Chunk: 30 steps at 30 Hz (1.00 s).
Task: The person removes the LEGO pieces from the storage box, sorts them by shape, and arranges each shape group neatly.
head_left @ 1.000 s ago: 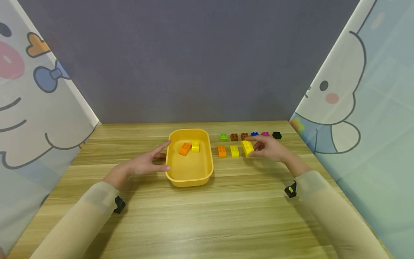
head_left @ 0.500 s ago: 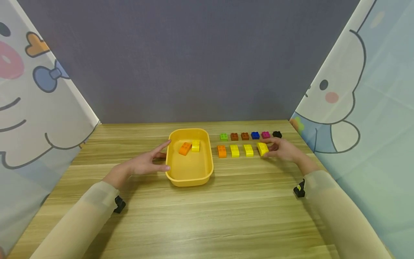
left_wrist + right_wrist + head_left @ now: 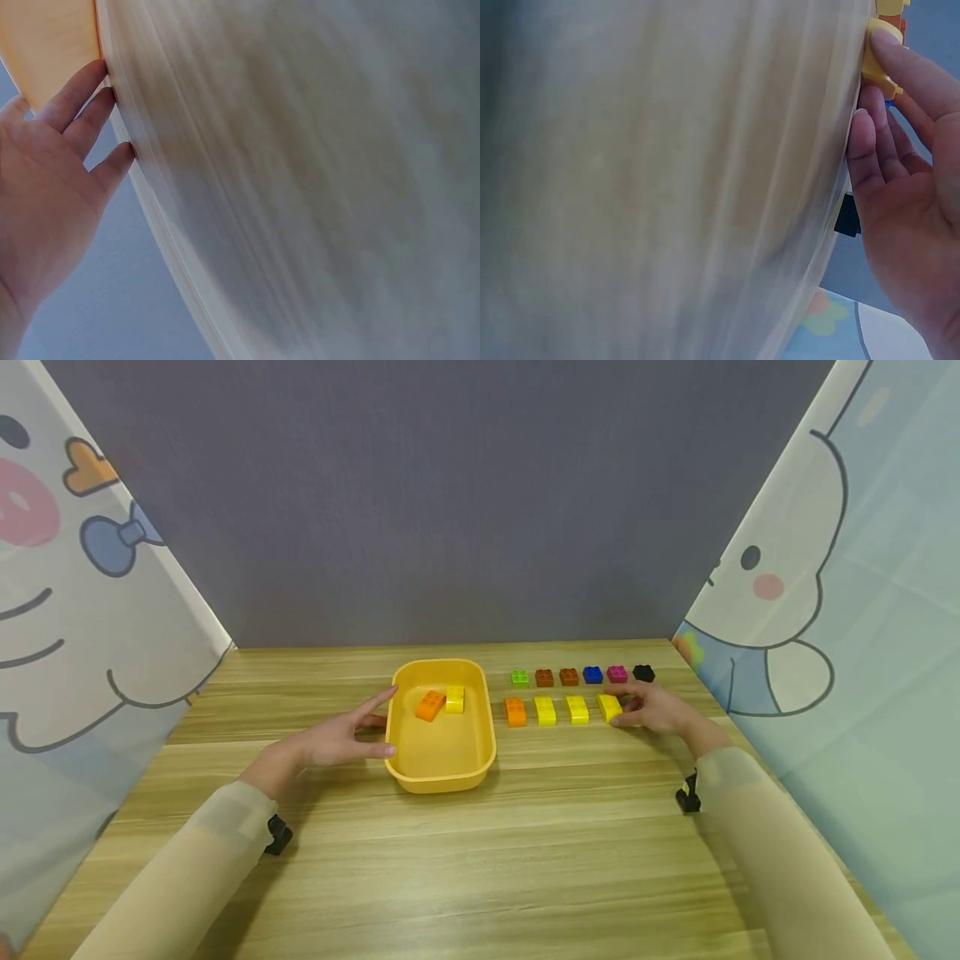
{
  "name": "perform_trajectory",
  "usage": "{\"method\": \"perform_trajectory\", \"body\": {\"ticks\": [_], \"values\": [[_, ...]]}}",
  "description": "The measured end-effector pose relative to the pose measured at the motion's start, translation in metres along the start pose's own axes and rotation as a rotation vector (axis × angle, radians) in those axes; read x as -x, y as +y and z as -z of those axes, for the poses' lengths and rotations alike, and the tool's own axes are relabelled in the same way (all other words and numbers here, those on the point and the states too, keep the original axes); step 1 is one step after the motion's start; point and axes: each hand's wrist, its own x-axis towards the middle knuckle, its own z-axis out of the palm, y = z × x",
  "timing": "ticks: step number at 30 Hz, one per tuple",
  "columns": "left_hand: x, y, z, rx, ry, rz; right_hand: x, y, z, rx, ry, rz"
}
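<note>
At the right end of the front row, my right hand (image 3: 654, 708) pinches a yellow toy building brick (image 3: 608, 708) between thumb and fingers. The brick sits at a slight angle, on or just over the table. In the right wrist view my thumb lies along that yellow brick (image 3: 879, 69). My left hand (image 3: 336, 739), fingers and thumb spread, rests against the left side of a yellow plastic bin (image 3: 442, 783). Inside the bin lie an orange brick (image 3: 430, 706) and another yellow brick (image 3: 454, 699).
The front row also has an orange brick (image 3: 515, 712) and two yellow bricks, one in its middle (image 3: 546, 711). Behind stands a row of small bricks: green (image 3: 520, 679), two brown, blue (image 3: 592, 675), pink (image 3: 617, 674) and black (image 3: 643, 672). A grey panel (image 3: 450, 510) backs the table.
My right hand has moved right with the yellow brick, past another yellow brick now uncovered in the row, then lowered slightly. The left hand and bin have stayed put.
</note>
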Motion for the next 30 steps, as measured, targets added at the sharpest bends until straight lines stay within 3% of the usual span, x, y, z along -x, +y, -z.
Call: {"method": "perform_trajectory", "body": {"ticks": [30], "values": [[0.0005,0.002,0.0009,0.02,-0.004,-0.012,-0.0007,-0.0071,-0.0019,0.004,-0.026,-0.007]]}}
